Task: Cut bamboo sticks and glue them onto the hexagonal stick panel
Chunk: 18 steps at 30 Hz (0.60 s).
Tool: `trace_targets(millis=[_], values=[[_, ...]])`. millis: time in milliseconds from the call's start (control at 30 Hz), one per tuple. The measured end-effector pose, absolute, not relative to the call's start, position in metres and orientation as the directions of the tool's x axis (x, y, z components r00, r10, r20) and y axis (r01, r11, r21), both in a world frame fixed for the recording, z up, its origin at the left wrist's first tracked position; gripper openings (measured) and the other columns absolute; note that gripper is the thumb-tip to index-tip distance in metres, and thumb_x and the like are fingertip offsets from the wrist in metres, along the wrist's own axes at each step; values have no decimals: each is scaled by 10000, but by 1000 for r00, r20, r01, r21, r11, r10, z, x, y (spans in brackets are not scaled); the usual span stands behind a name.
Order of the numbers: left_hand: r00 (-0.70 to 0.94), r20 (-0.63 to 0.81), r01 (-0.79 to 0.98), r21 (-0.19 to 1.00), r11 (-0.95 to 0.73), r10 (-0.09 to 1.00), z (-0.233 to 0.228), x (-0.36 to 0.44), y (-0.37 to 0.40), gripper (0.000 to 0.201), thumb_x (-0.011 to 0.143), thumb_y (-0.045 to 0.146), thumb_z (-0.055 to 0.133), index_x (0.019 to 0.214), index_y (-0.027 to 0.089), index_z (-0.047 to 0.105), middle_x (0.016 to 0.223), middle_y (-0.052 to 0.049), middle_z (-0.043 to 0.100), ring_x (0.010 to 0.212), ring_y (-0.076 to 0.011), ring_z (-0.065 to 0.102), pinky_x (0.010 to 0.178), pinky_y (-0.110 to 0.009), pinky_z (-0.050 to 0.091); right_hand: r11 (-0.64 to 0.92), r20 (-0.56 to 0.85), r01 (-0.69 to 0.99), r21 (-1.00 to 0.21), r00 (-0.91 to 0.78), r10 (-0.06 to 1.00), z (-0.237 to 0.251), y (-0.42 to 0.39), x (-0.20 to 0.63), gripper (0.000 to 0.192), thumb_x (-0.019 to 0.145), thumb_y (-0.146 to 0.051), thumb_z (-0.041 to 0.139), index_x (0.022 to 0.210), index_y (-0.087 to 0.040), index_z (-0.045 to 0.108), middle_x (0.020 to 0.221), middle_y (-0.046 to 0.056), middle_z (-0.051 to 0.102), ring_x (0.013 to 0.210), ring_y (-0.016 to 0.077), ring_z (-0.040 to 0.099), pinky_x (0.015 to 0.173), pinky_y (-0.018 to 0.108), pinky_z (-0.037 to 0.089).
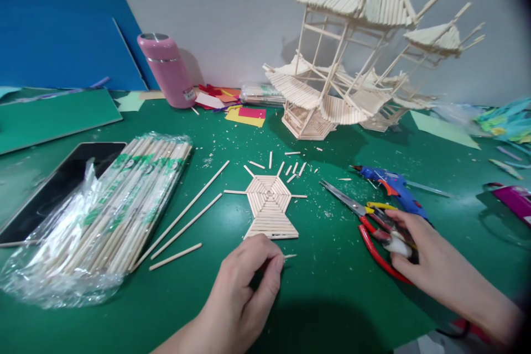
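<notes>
Just below the flat hexagonal stick panel point(270, 206) on the green mat point(332, 287), the left hand point(244, 287) pinches a short stick piece point(289, 256) that could slip free, while the right hand point(423, 251) closes on red-handled scissors point(373, 227) lying close to the glue gun point(392, 185).

A green table point(332, 287) carries a flat stick panel point(269, 206), with bagged sticks point(112, 210) left of it, scissors point(365, 218) right, stick pagoda point(352, 55) behind.
</notes>
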<state>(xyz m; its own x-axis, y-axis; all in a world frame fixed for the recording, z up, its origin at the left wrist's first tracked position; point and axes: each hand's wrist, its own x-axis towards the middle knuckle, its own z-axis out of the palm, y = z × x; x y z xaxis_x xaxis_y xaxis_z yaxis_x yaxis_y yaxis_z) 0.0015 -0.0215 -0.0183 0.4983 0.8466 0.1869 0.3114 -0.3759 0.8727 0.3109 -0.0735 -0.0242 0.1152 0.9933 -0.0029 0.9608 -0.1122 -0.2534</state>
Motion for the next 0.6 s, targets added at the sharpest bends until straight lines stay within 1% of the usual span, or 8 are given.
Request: trace_targets(millis=[67,133,233,333,433,500,533,600], values=[[488,186,317,873,-372,853,-17,2,-21,172,850,130,401,707,173,486,645,8,500,585,-98,449,553,-198,386,-109,15,976,-187,114,993,-25,-70,312,436,669,-197,521,1097,-166,439,1063,163,569,968,333,569,815,465,456],[468,196,311,877,-368,862,-16,2,-20,178,848,132,398,700,168,491,642,2,500,582,-102,447,549,-207,387,-115,19,979,-168,120,993,-26,-67,313,393,650,-203,535,1036,-170,468,999,162,605,904,337,598,749,454,484],[402,209,296,892,-343,891,-14,1,-19,172,847,137,403,704,166,493,640,2,493,574,-102,440,535,-209,380,-139,-8,969,-203,141,990,-26,-68,317,377,654,-223,540,1021,-190,460,1004,146,612,868,320,616,694,423,500],[332,212,295,902,-315,919,-14,-2,-19,147,848,138,419,727,171,496,663,7,499,581,-96,448,540,-200,382,-169,-52,953,-252,161,986,-24,-73,316,422,673,-232,526,1083,-204,428,1056,126,589,878,296,611,715,415,492],[296,226,309,896,-317,928,-15,-5,-19,133,850,145,428,748,176,507,666,12,508,579,-92,457,540,-195,379,-158,-80,917,-365,139,987,-21,-76,307,457,701,-245,505,1140,-225,379,1043,95,582,860,262,609,721,394,493],[277,221,325,894,-308,935,-16,-5,-18,133,851,152,432,750,175,514,658,14,507,575,-94,456,540,-198,379,-141,-66,901,-410,125,990,-19,-76,299,456,712,-256,501,1146,-241,361,1017,79,579,842,249,607,717,386,496],[265,217,330,895,-300,940,-16,-6,-17,134,852,155,434,748,174,517,653,13,507,575,-95,456,540,-199,380,-128,-50,905,-406,118,992,-19,-75,295,455,709,-257,506,1141,-247,362,1020,78,572,844,251,603,719,388,495],[237,205,336,900,-278,950,-16,-6,-15,137,852,163,438,743,171,520,648,12,508,577,-98,458,540,-200,382,-101,-19,928,-359,101,995,-21,-72,287,441,702,-247,518,1121,-247,378,1050,88,548,867,262,589,730,396,489]])
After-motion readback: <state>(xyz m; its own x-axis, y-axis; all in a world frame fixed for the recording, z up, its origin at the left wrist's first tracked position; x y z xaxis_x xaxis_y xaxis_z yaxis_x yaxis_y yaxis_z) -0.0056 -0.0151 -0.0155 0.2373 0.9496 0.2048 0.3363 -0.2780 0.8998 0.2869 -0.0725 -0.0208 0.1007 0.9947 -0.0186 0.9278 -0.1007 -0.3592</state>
